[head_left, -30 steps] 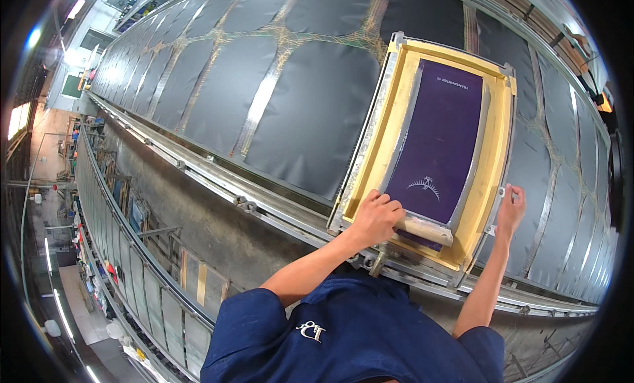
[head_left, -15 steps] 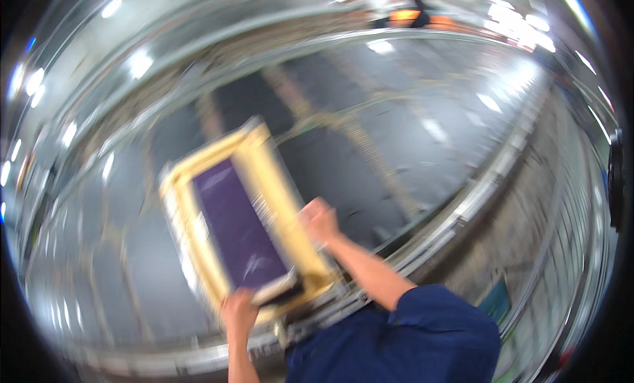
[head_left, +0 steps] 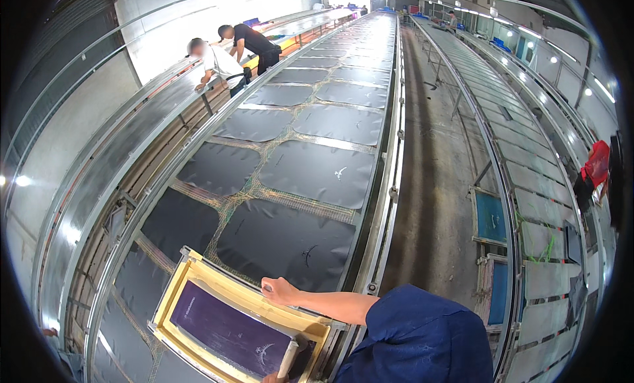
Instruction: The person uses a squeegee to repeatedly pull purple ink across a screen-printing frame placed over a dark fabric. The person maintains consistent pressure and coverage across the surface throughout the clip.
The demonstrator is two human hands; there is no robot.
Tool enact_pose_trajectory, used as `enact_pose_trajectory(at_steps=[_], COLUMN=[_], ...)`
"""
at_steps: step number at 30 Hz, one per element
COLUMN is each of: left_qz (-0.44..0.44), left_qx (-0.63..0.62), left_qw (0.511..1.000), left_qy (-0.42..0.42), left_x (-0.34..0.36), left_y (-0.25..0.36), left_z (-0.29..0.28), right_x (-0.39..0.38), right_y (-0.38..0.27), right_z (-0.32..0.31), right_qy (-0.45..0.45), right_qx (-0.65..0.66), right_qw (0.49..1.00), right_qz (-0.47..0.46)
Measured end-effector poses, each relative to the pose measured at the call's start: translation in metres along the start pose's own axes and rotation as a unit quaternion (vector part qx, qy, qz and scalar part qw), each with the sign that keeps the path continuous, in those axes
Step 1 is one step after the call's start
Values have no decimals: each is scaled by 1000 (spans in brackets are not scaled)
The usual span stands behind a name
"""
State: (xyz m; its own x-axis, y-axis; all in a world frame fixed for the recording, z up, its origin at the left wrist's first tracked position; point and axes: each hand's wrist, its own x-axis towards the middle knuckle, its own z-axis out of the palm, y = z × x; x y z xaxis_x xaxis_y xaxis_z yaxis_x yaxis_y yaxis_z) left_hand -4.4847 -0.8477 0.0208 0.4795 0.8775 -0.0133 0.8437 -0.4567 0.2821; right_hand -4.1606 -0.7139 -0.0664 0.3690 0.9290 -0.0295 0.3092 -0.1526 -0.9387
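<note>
Clearly, yellow frame [head_left: 228, 285]: flat on the tabletop [head_left: 310, 206]
Squeegee [head_left: 288, 361]: inside frame's near end
Right hand [head_left: 280, 292]: clenched on the frame's right side
Left hand [head_left: 271, 378]: frame's near end, mostly cropped; cannot tell grip

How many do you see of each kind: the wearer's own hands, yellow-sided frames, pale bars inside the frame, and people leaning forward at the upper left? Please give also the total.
Own hands: 2 (right hand; left hand, mostly cut off)
Yellow-sided frame: 1
Pale bar: 1
Leaning people: 2 (white top; black top)
Total: 6
</note>
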Motion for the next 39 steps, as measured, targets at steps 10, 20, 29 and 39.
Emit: enact_pose_trajectory(at_steps=[10,20,29,39], left_qz=[-19,-45,-20,-108], left_qx=[-1,34,24,42], left_qw=[997,992,990,991], left_qy=[77,110,140,66], left_x=[-36,36,249,296], left_y=[37,-53,-210,-226], left_z=[44,39,11,-17], right_x=[22,-87,-176,-176], right_y=[54,48,70,76], right_z=[-8,-114,-170,-157], right_qy=[-95,-7,82,146], right_qx=[-210,-187,-308,-325], right_qw=[971,980,947,934], right_qz=[-63,-63,-33,-32])
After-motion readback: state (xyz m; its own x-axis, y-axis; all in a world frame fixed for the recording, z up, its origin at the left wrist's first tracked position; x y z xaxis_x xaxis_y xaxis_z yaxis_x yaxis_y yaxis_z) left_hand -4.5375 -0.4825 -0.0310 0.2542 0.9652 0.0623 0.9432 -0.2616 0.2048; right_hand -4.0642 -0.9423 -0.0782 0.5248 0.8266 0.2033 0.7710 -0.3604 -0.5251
